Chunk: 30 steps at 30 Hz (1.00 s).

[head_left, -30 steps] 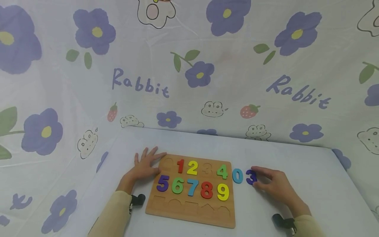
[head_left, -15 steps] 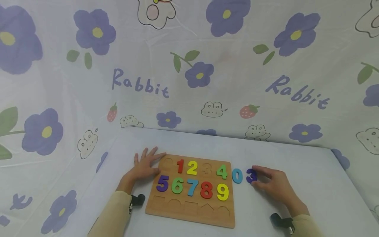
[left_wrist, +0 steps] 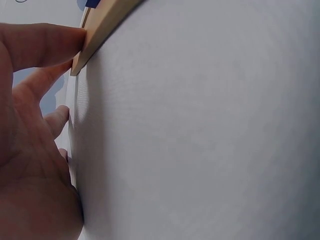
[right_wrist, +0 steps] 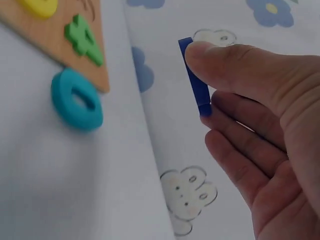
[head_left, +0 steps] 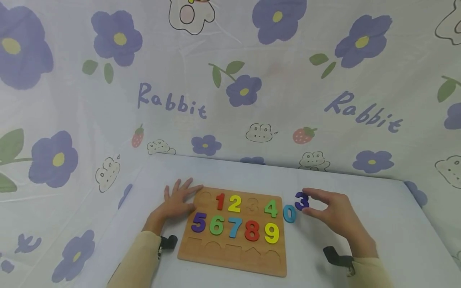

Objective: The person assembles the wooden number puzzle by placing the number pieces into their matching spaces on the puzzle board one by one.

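My right hand (head_left: 335, 212) pinches a purple number 3 puzzle piece (head_left: 301, 201) between thumb and fingers, raised off the table. In the right wrist view the same piece (right_wrist: 196, 77) shows edge-on as a dark blue strip. Below and left of it, a light blue number 0 (head_left: 289, 214) lies on the table beside the wooden puzzle board (head_left: 230, 264). My left hand (head_left: 176, 204) lies spread at the board's upper left corner. In the left wrist view its thumb and index finger touch the edge of the board (left_wrist: 107, 30).
Coloured numbers sit in the board, among them a green 4 (head_left: 271, 209) and a yellow 9 (head_left: 271, 233). Two recesses in the top row hold no number. Outlined shapes run along the bottom row. A patterned cloth (head_left: 223, 120) hangs behind the white table (head_left: 378, 212).
My right hand has lifted the purple number 3 off the table, moving it up and slightly left. The left hand, the board and the light blue 0 stay in place.
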{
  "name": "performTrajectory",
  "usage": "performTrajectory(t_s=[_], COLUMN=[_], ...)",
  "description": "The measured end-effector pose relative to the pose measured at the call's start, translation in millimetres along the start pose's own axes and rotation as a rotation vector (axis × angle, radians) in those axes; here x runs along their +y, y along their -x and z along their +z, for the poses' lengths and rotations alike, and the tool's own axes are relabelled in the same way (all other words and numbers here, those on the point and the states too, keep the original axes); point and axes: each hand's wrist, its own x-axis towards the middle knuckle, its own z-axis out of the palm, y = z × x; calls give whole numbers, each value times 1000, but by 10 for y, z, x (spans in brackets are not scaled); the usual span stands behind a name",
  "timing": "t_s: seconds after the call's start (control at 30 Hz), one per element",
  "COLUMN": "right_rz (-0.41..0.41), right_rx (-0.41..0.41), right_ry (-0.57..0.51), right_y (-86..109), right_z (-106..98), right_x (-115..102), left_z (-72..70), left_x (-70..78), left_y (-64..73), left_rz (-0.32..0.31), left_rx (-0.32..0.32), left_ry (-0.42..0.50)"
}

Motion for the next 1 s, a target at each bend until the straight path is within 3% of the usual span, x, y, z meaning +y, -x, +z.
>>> performTrajectory(t_s=[0.2,0.5,0.77,1.0], right_rz=[-51,-56,-10,30], right_rx=[25,-6,-89,-139], right_ry=[-35,-99,-133,-155], right_y=[-111,-304,-410,-448], right_z=[101,428,764,939], right_x=[-248,-509,-637,-740], left_z=[-4,-33,-20,3], left_x=[12,43,16,-1], left_y=[-8,1,-1,8], left_rz=[-2,-3,7,7], left_rx=[3,6,3,4], left_ry=[1,4,-3,20])
